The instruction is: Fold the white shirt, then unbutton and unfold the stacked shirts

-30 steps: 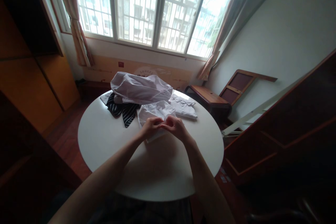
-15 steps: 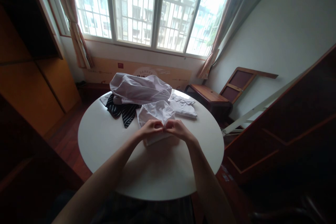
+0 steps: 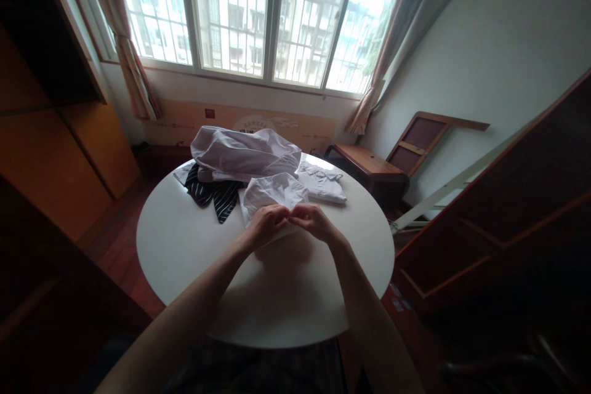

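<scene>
A white shirt [image 3: 270, 191] lies bunched near the middle of the round white table. My left hand [image 3: 270, 221] and my right hand [image 3: 311, 220] meet at its near edge, fingertips close together. Both pinch the shirt's cloth there; the exact part between the fingers is hidden. Behind it rests a large heap of pale cloth [image 3: 244, 151]. A black tie with white stripes [image 3: 226, 198] sticks out from under the heap on the left. To the right sits a folded white shirt [image 3: 322, 183].
The round white table [image 3: 184, 265] stands in front of me. Beyond it are a barred window [image 3: 237, 18] and tied curtains [image 3: 132, 74]. A wooden bench [image 3: 367, 160] is at the back right, and a dark wooden panel [image 3: 498, 221] leans in from the right.
Both hands have risen slightly and their fingers have drawn tighter together at the shirt's edge. The near part of the shirt has lifted a little. The other clothes lie as before.
</scene>
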`<state>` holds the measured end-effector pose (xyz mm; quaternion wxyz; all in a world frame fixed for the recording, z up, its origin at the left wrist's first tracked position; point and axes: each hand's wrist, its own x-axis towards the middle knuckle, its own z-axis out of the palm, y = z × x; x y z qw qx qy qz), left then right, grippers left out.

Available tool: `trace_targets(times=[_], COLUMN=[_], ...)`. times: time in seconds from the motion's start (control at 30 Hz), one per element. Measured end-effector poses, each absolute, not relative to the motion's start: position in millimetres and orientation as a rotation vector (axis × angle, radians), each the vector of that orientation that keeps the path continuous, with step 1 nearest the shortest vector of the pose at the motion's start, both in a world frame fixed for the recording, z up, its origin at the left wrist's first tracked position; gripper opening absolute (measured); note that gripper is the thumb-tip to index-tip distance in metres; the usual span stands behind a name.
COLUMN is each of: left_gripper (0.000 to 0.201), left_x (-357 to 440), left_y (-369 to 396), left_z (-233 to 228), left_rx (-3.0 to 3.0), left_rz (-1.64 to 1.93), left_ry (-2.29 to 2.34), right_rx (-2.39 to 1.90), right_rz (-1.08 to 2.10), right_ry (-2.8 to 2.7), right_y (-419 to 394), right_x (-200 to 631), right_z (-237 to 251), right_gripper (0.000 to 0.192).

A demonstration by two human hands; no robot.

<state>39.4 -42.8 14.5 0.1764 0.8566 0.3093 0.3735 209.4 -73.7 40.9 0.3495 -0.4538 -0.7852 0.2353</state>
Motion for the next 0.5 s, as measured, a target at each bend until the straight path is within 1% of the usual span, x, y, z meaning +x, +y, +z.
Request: trace_targets(times=[0.07,0.27,0.4,0.5], left_gripper=[0.013,0.017,0.014,0.018], left_x=[38.8,35.1,33.8,34.5], left_y=[-40.6,-31.9,-34.3,-37.1], left_z=[13.0,11.7,16.0,17.3], left_rx=[2.403,2.296,2.247,2.211], left_rz=[1.072,1.052,1.042,1.045], left_ry=[0.841,0.819,0.804,0.809], right_rx=[-1.173,-1.185,-1.171,-1.138], right_rz=[0.634,0.552,0.619,0.706], right_ry=[-2.018,-1.94,-1.884,-1.886], right_y=[-73.5,-70.0,-67.1,-67.1], right_x=[208.8,204.2,203.6,205.4], right_z=[40.4,36.3,33.8,33.8], right_gripper=[0.019,0.018,0.017,0.018])
